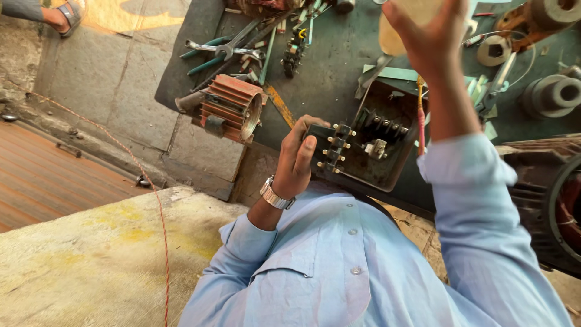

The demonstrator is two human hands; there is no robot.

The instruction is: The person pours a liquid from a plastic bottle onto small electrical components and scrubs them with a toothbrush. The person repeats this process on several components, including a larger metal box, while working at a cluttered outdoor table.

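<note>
My left hand [296,154], with a metal wristwatch [275,195] on the wrist, grips a black terminal block [331,148] with brass studs. The block sits just left of an open dark metal box [387,136] that holds more terminals. My right hand [433,33] is raised at the top of the view, fingers closed around a pale translucent piece [393,36] that I cannot identify. A red-handled screwdriver [420,124] stands at the box's right edge, beside my right forearm. Light blue shirt sleeves cover both arms.
A dark mat [339,54] carries spanners [224,48], a ribbed orange motor housing [233,106], and grey pulleys [554,94]. A large motor body [544,200] sits at the right. Another person's sandalled foot [63,15] shows top left. A red cord [158,212] crosses the concrete floor.
</note>
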